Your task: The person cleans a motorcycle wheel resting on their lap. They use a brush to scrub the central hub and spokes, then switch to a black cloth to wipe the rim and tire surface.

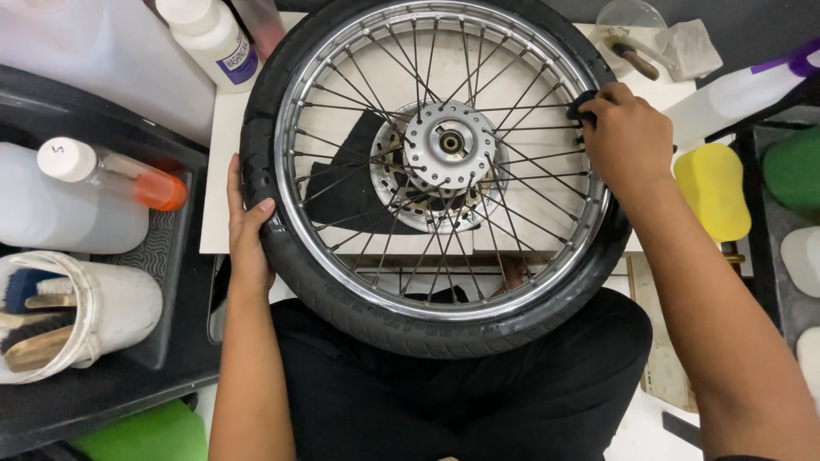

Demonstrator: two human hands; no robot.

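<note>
- Lap in black trousers (444, 401) fills the lower middle, nearest the lens; wheel's lower edge rests against it.
- Spoked wheel (431, 171) with black tyre and chrome rim lies flat across frame centre, over a white bench (224, 145); hub (450, 142) faces up.
- Left hand (248, 226) at left middle, fingers spread flat along the tyre's outer wall, thumb on the tread, steadying.
- Right hand (628, 141) at upper right, fingers pressed together, pinching a small dark cloth (582, 106) against the rim; hub lies left of this grip.
- Yellow sponge (713, 189) sits just right of that wrist.
</note>
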